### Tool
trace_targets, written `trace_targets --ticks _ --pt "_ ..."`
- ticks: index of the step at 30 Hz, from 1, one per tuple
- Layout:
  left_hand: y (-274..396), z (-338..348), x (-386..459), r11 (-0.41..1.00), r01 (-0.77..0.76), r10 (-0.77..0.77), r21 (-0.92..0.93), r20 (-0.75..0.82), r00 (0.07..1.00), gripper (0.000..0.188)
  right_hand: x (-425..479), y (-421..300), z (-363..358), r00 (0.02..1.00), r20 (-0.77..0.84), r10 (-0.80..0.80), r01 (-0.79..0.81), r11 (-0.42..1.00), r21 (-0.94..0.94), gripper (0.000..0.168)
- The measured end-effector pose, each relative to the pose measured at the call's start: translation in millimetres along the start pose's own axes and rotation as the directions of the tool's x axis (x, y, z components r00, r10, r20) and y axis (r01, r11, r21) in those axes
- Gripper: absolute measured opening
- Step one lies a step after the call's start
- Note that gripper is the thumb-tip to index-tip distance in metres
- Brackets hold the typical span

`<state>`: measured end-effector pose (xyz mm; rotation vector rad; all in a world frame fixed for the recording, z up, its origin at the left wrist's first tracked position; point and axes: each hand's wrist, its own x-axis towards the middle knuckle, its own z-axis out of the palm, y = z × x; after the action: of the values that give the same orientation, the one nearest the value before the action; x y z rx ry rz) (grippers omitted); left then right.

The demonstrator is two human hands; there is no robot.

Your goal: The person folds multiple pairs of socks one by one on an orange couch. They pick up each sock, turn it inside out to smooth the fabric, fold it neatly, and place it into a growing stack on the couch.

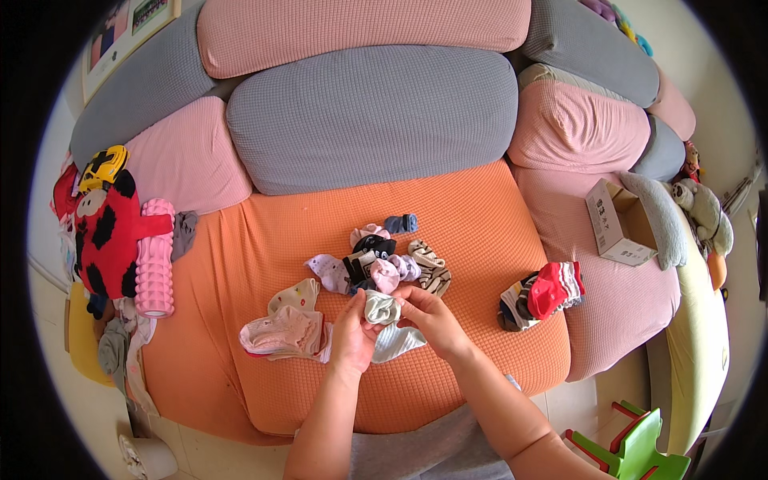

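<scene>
Both hands hold a pale grey-green sock (382,308) with a bunched, rolled opening. My left hand (353,336) grips its left side, and the fingers of my right hand (429,318) pinch its right edge. Below it a light ribbed sock (397,343) lies on the orange sofa cover, partly behind the hands. Just beyond is a heap of rolled and loose socks (384,275), with a blue-grey rolled sock (401,224) at its far side. To the left lies a stack of pink and cream socks (282,333). A bundle with red, white and dark socks (547,291) lies at the right.
An open cardboard box (624,225) sits on the pink seat section at the right. A pink foam roller (156,258) and a red and black plush toy (107,240) are at the left. A green child's chair (645,447) and a white bin (147,457) stand on the floor.
</scene>
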<state>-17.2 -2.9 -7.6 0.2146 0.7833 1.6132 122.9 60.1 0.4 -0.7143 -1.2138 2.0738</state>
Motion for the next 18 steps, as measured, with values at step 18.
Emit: trace_targets --ticks 18 --pt "4 -1 -3 0.994 0.022 -0.022 0.110 -0.002 1.000 0.013 -6 -5 3 0.990 0.134 0.045 -0.082 0.954 0.288 0.018"
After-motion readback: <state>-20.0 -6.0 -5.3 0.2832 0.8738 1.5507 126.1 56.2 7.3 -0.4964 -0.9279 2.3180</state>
